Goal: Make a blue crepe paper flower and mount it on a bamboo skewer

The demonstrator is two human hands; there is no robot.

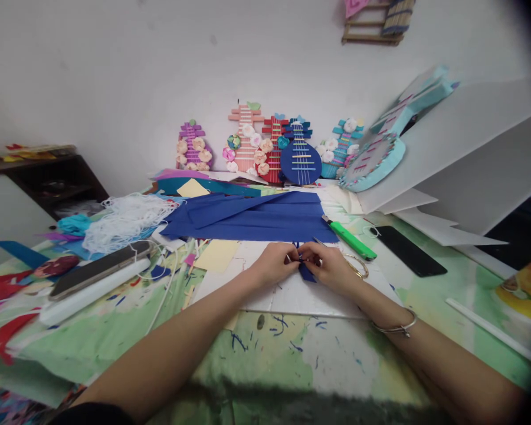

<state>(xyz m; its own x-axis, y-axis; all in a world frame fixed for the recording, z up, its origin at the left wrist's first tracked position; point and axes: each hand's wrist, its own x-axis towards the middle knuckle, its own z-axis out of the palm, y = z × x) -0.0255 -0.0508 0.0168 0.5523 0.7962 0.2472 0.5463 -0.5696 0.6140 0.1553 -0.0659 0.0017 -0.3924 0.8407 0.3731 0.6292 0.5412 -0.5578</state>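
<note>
Over a white board (256, 298), my left hand (278, 263) and my right hand (328, 267) meet with fingertips pinched together. Between them is a small dark blue paper piece (307, 274), with its lower part hanging below the fingers. Both hands are closed on it; the fingers hide its upper part. Gold-handled scissors (359, 267) lie beside my right hand, partly covered by it. A green utility knife (351, 241) rests just beyond. Behind the hands lie large folded blue sheets (252, 215).
Several decorated paper lutes (300, 162) lean on the back wall. White cord (126, 221) heaps at the left near a phone (101, 268). A black slab (410, 251), a white strip (493, 330) and a yellow cup (526, 289) are at the right. Blue scraps (239, 341) litter the front.
</note>
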